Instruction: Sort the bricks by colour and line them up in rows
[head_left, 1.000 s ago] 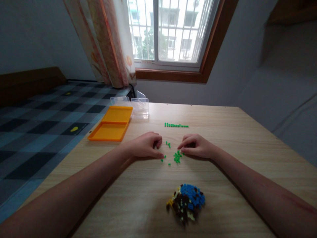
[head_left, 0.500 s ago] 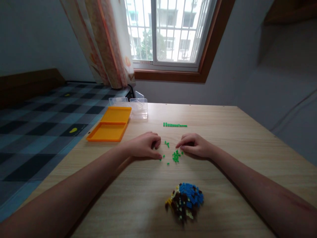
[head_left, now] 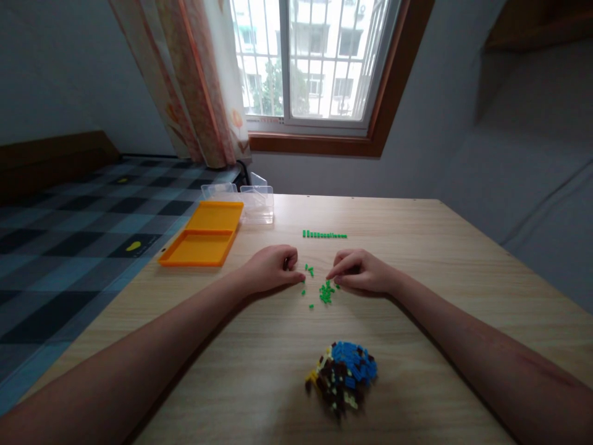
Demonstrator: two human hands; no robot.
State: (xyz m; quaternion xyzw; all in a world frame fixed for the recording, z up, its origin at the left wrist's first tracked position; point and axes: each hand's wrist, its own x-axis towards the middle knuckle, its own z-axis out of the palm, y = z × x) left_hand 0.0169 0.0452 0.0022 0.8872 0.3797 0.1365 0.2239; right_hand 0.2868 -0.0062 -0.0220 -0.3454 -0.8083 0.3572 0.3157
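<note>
My left hand [head_left: 274, 269] rests on the table with its fingers curled and its thumb stretched out, the thumb tip against a small green brick [head_left: 303, 281]. Nothing shows between thumb and fingers. Opposite it, my right hand [head_left: 364, 271] has its index finger pointing at the far edge of a loose pile of green bricks [head_left: 326, 293], the thumb slightly apart from it. Between the hands lie a few stray green bricks [head_left: 309, 269]. Farther back, a row of green bricks [head_left: 324, 235] is lined up side by side, taller ones at the left.
Nearer me sits a mixed heap of blue, brown, cream and yellow bricks [head_left: 345, 374]. An opened orange case [head_left: 192, 247] lies at the table's left edge, with clear plastic boxes [head_left: 257, 207] behind it. A checkered bed [head_left: 92, 228] adjoins the left side.
My left thumb has moved away from me, and the green brick at its tip has shifted with it towards the stray bricks. The right hand stays almost in place by the pile.
</note>
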